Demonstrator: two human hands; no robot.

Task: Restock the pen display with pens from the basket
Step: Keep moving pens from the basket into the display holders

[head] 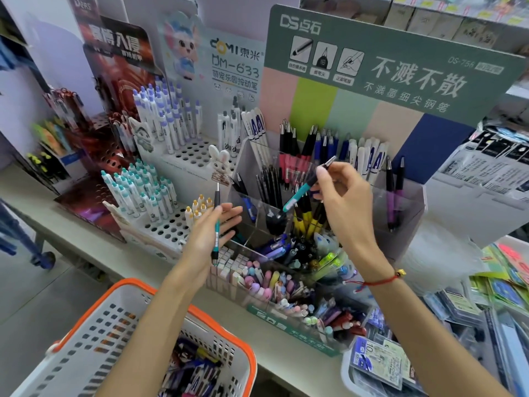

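My right hand [342,202] pinches a teal pen [300,193] by its upper end, tip slanting down over the clear tiered pen display [406,202]. My left hand [211,233] holds a second teal pen [216,224] upright against its half-open fingers, just left of the display. The display's compartments hold black, yellow, blue, purple and white pens. A white basket with an orange rim [137,285] sits at the bottom left, with loose pens [197,368] piled inside.
Perforated pen stands [171,227] with white-and-teal and white-and-purple pens stand to the left. A green backing card [400,70] rises behind the display. Packaged stationery [380,365] lies at the right, along the shelf's front edge [280,362].
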